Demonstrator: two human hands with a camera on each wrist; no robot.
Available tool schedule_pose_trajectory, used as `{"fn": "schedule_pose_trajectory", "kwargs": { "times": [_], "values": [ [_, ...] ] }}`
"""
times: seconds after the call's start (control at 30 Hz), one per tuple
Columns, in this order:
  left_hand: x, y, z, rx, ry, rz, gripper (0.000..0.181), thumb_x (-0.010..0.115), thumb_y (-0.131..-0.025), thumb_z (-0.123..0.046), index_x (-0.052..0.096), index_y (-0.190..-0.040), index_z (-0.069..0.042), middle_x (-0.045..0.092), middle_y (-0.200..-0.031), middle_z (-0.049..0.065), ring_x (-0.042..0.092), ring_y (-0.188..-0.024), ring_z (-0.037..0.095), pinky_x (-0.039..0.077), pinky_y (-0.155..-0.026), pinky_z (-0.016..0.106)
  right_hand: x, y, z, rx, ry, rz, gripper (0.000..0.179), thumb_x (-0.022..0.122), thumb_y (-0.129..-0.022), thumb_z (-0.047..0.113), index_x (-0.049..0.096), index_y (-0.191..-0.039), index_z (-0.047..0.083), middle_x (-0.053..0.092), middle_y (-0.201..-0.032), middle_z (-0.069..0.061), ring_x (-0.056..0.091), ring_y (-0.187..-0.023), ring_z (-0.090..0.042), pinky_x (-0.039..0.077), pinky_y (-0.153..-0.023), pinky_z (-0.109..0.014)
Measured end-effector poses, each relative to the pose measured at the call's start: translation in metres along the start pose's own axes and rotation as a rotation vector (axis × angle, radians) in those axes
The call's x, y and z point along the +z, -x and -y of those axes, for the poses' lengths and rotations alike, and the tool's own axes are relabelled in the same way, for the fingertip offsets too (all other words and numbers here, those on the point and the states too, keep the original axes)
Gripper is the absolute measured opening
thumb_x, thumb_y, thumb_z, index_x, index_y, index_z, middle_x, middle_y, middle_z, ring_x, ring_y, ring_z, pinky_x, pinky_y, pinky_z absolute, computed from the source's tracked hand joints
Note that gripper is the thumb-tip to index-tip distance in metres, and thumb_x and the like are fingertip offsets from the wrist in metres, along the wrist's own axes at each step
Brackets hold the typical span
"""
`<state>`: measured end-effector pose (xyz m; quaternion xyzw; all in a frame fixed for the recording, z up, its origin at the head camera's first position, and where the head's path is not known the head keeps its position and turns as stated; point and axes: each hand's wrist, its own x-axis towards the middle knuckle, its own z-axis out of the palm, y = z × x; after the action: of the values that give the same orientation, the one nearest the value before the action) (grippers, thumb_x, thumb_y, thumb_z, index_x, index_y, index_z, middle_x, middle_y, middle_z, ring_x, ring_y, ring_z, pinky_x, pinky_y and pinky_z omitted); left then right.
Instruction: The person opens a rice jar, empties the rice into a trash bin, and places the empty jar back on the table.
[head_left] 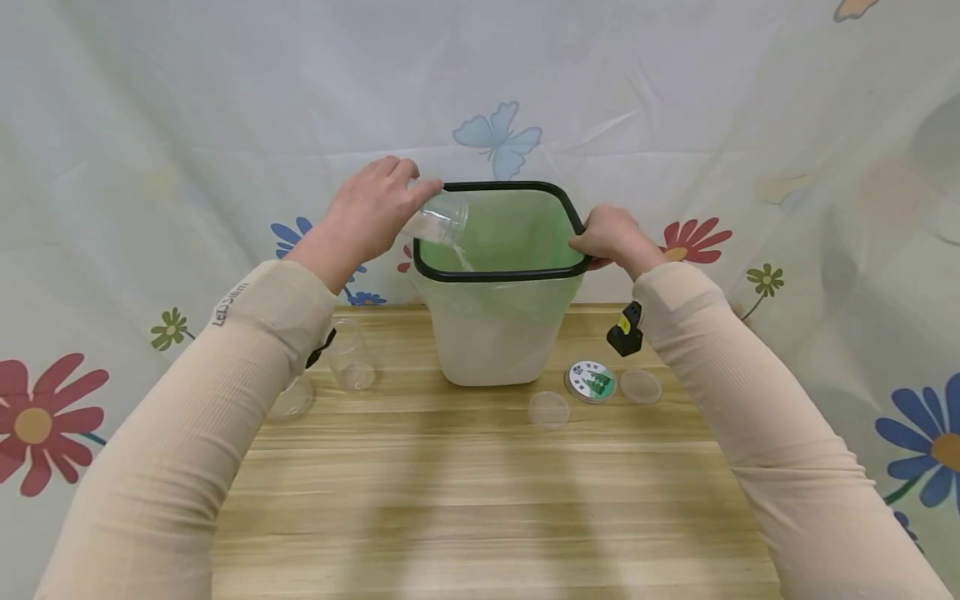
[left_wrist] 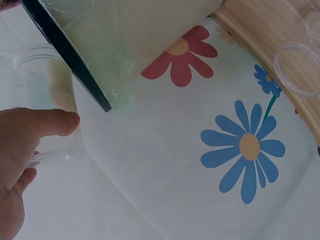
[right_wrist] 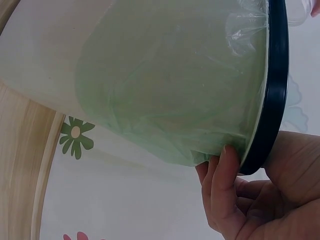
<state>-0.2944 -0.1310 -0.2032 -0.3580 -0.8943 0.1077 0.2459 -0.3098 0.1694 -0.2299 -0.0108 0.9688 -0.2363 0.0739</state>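
Note:
My left hand (head_left: 375, 212) holds a clear plastic jar (head_left: 444, 218) tipped sideways at the left edge of a white trash bin (head_left: 491, 346). From the jar's mouth a thin stream of pale, fine grains falls into the bin. In the left wrist view the thumb lies across the jar (left_wrist: 61, 87), and pale contents show inside it. A light green bag (head_left: 517, 225) lines the bin, with a black rim (head_left: 502, 275) around the top. My right hand (head_left: 611, 236) grips that rim at the right; in the right wrist view its fingers (right_wrist: 225, 185) curl up against the bag's outer overhang.
On the wooden table (head_left: 480, 500), a clear jar (head_left: 351, 358) and another round clear item (head_left: 292, 398) lie left of the bin. Right of it are two clear lids (head_left: 550, 411) and a round disc with a green leaf print (head_left: 591, 379). A flowered curtain (head_left: 300, 100) hangs behind.

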Motion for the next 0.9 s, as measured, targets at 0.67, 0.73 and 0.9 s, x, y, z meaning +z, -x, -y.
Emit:
{"fn": "schedule_pose_trajectory", "kwargs": {
  "times": [0.67,0.73,0.9],
  "values": [
    [-0.0019,-0.0044,-0.0032,0.035,-0.022,-0.015,0.05,0.057,-0.083,0.011,0.05,-0.128,-0.007,0.052,-0.117,0.022,0.048,-0.111,0.037,0.038,-0.101,0.042,-0.0009,0.0014,0.0003,-0.005,-0.003,0.011,0.019,0.048,-0.084,0.012,0.054,-0.071,0.0,0.057,-0.059,-0.003,0.058,-0.043,-0.006,0.051,-0.05,-0.021],
    [-0.0018,-0.0048,-0.0037,0.036,-0.021,-0.019,0.049,0.056,-0.083,0.011,0.05,-0.128,-0.007,0.052,-0.117,0.022,0.048,-0.111,0.036,0.038,-0.101,0.042,-0.0009,0.0019,0.0006,-0.004,-0.006,0.011,0.019,0.048,-0.084,0.012,0.055,-0.072,-0.001,0.057,-0.059,-0.003,0.058,-0.043,-0.006,0.051,-0.05,-0.021],
    [-0.0022,-0.0054,-0.0043,0.049,-0.017,-0.039,0.048,0.056,-0.082,0.012,0.051,-0.126,-0.006,0.052,-0.115,0.022,0.049,-0.11,0.036,0.038,-0.101,0.042,-0.001,0.002,0.0011,0.0,-0.01,0.014,0.019,0.048,-0.085,0.012,0.055,-0.072,-0.001,0.057,-0.058,-0.003,0.058,-0.043,-0.006,0.052,-0.05,-0.021]
  ]
}}
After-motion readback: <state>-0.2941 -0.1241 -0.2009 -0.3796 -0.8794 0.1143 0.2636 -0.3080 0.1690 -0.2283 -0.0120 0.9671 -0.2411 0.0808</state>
